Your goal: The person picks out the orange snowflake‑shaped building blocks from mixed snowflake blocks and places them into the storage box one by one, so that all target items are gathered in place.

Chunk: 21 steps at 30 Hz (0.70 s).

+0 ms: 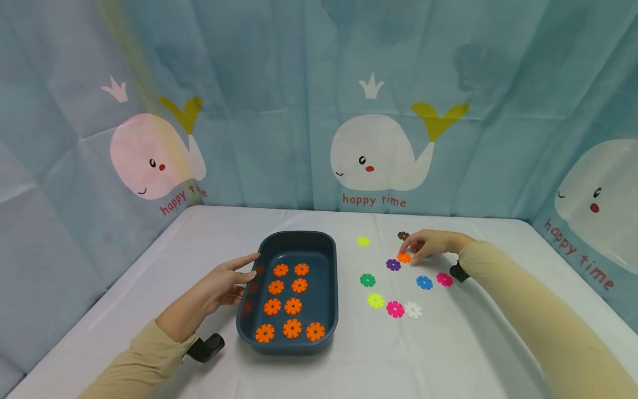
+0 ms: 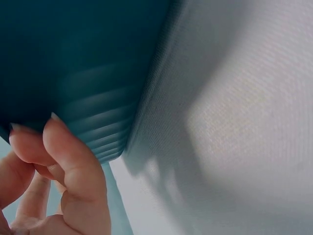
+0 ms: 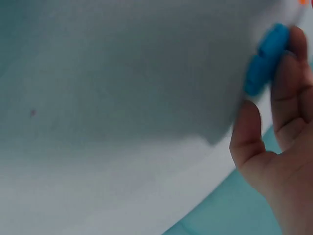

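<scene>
My left hand (image 1: 222,284) rests against the left side of a dark blue tray (image 1: 330,288), fingertips right at its rim. In the left wrist view, bent fingers (image 2: 73,166) touch the tray's outer wall (image 2: 102,112). Several orange notched discs (image 1: 292,328) lie flat in the tray, mostly in two columns. Over the scattered discs at the right, my right hand (image 1: 432,243) reaches down, its fingertips around another orange disc (image 1: 404,258). A blue disc (image 3: 266,58) overlaps the right fingers in the right wrist view; the head view has it mostly hidden behind the hand.
On the white tablecloth (image 1: 359,366) lie loose discs: purple (image 1: 393,265), brown (image 1: 403,235), green (image 1: 368,280), white (image 1: 412,310), blue (image 1: 425,282), plus yellow-green and pink ones. Behind the table hangs a blue curtain (image 1: 279,155) with whale prints.
</scene>
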Motion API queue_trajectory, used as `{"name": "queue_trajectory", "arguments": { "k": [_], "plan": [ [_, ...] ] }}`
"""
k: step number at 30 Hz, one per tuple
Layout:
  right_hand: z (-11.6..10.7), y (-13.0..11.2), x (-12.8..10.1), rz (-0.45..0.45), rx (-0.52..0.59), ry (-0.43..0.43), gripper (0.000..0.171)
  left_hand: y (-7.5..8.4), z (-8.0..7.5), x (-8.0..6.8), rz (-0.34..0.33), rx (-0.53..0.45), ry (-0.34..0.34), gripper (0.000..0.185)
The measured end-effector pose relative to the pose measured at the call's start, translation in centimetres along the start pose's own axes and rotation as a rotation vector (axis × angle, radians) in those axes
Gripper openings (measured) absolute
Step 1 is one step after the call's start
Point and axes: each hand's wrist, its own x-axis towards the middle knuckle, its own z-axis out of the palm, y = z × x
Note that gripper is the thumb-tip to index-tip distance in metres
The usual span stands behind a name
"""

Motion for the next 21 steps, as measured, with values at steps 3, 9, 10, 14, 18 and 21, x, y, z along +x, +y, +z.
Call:
{"name": "queue_trajectory", "arguments": {
  "k": [3, 9, 10, 14, 18, 21],
  "plan": [
    [0.2, 0.1, 0.4, 0.02, -0.016, -0.03, 0.029, 0.0, 0.1, 0.0, -0.001, 0.001, -0.007, 0.056],
    [0.4, -0.4, 0.8, 0.034, -0.027, -0.031, 0.023, 0.0, 0.1, -0.1, -0.001, 0.016, -0.005, 0.057],
    [0.4, -0.4, 0.9, 0.032, -0.029, -0.032, 0.023, 0.0, 0.0, -0.2, -0.001, 0.017, -0.006, 0.057],
    [0.3, -0.4, 1.2, 0.045, -0.05, -0.022, 0.02, 0.1, -0.1, -0.1, -0.001, 0.012, -0.014, 0.058],
    [0.3, -0.6, 1.5, 0.062, -0.042, -0.021, 0.02, 0.0, 0.0, 0.0, -0.007, 0.013, -0.011, 0.058],
    [0.4, -0.6, 1.5, 0.06, -0.049, -0.008, 0.02, -0.1, 0.0, 0.1, -0.007, 0.015, -0.006, 0.058]
  ]
}}
